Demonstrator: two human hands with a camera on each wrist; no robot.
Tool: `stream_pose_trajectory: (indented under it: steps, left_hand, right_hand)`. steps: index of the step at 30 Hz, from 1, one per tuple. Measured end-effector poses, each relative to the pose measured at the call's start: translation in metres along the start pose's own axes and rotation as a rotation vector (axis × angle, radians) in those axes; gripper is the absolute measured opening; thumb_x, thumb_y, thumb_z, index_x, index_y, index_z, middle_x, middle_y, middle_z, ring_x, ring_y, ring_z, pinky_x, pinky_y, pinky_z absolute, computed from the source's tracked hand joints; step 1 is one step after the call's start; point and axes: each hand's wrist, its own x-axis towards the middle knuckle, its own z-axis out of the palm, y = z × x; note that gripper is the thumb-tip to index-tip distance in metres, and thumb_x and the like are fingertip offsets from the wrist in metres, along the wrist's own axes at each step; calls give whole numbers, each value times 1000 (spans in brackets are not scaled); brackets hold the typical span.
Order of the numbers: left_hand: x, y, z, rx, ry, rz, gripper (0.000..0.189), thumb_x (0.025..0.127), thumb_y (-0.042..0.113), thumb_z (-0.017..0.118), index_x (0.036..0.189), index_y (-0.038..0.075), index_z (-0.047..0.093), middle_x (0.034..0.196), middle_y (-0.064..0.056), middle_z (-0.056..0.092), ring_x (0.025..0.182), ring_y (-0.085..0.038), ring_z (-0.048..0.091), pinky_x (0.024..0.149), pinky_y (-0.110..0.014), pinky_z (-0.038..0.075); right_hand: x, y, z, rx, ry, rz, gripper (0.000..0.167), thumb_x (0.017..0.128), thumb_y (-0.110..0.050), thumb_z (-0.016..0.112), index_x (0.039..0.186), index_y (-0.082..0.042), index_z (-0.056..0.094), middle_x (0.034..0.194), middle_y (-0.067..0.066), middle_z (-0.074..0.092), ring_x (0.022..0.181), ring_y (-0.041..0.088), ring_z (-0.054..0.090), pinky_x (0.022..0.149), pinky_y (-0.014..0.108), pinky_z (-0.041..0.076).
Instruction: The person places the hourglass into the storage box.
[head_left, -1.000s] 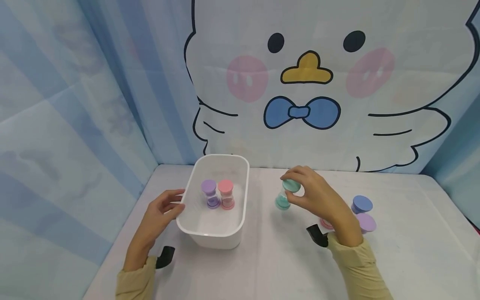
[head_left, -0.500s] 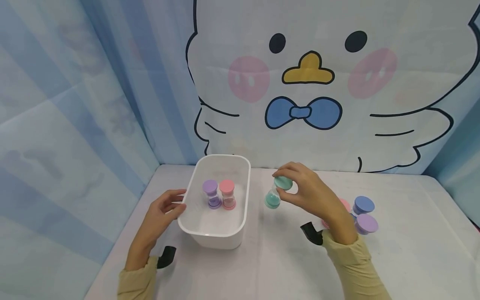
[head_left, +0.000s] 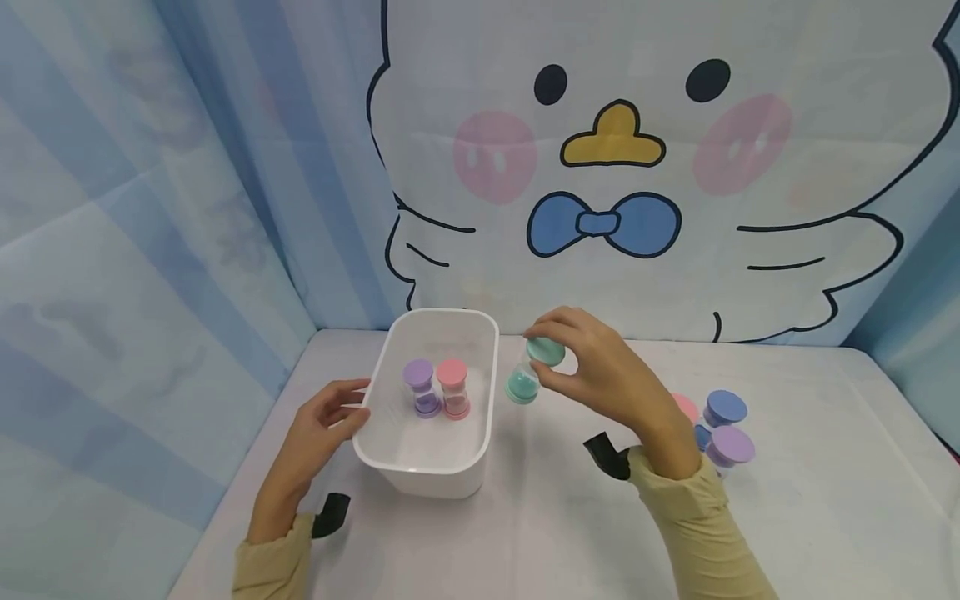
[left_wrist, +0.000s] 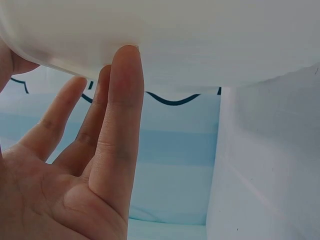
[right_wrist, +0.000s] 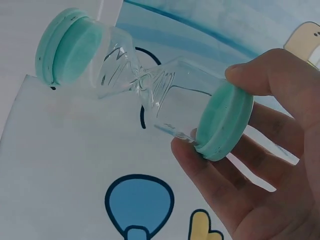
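Observation:
In the head view my right hand (head_left: 600,375) pinches a teal-capped hourglass (head_left: 522,384) by its upper cap. The hourglass tilts, its lower end pointing left toward a white plastic bin (head_left: 427,482). In the right wrist view, thumb and fingers grip one teal cap (right_wrist: 226,122) while the clear waist and other cap extend away. My left hand (head_left: 315,433) touches the bin's left side; nearly straight fingers (left_wrist: 122,100) meet its outer wall in the left wrist view. Inside the bin, a purple hourglass (head_left: 422,387) and a pink hourglass (head_left: 453,387) stand side by side.
Right of my right forearm several more hourglasses cluster, among them a blue one (head_left: 725,406), a purple one (head_left: 730,447) and a pink one (head_left: 686,407) partly hidden by the wrist. A printed cloth (head_left: 600,283) hangs behind the white table (head_left: 480,550).
My right hand has moved left toward the bin with the teal hourglass and slightly up, uncovering more of the cluster at right. The left hand and the bin have stayed in place.

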Motion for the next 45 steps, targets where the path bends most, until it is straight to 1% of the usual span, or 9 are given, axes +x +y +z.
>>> stream_pose_trajectory:
  steps: [5, 10, 18, 24, 34, 40, 45]
  left_hand:
    - [0, 0, -1, -9, -3, -11, 48, 96, 29, 67, 139, 12, 54, 133, -16, 58, 118, -34, 61, 84, -24, 53]
    - [0, 0, -1, -17, -6, -4, 48, 96, 27, 67, 139, 11, 53, 134, -16, 58, 118, -34, 60, 84, -23, 53]
    - [0, -1, 0, -19, -10, 11, 47, 96, 26, 66, 139, 10, 54, 132, -17, 59, 116, -34, 61, 83, -23, 53]
    - [0, -1, -1, -17, -10, 31, 46, 96, 23, 66, 138, 9, 54, 131, -18, 59, 115, -34, 61, 82, -23, 54]
    - [-2, 0, -2, -24, -14, 20, 46, 96, 23, 66, 139, 9, 54, 133, -17, 58, 116, -34, 61, 82, -23, 54]
    - [-2, -1, -1, -24, -16, 14, 46, 97, 24, 66, 139, 11, 53, 135, -15, 57, 116, -31, 61, 83, -23, 54]
    - [-1, -1, -1, -27, -14, 17, 47, 96, 25, 66, 139, 11, 54, 134, -15, 58, 114, -29, 62, 83, -24, 54]
  right_hand:
    - [6, -4, -3, -10, 13, -32, 28, 84, -12, 77, 111, -7, 70, 112, 7, 65, 105, 20, 61, 89, 36, 56]
    - [10, -8, -6, -4, 22, -58, 29, 84, -13, 78, 111, -7, 71, 113, 5, 66, 107, 20, 61, 89, 35, 56]
    - [20, -15, -5, 11, -3, -99, 32, 83, -14, 80, 112, -5, 70, 114, 5, 65, 109, 19, 59, 91, 33, 55]
    - [24, -20, -3, 20, -20, -101, 32, 84, -15, 80, 113, -5, 70, 114, 5, 65, 109, 19, 58, 90, 32, 55]
    - [30, -23, 7, 15, -38, -110, 29, 85, -14, 78, 112, -6, 70, 113, 5, 64, 108, 19, 58, 88, 30, 56]
    - [33, -23, 15, 5, -49, -109, 29, 86, -15, 77, 112, -6, 70, 113, 4, 64, 109, 18, 58, 89, 28, 55]
    - [36, -24, 16, -9, -52, -108, 28, 86, -15, 76, 112, -6, 70, 113, 4, 65, 109, 18, 58, 91, 30, 54]
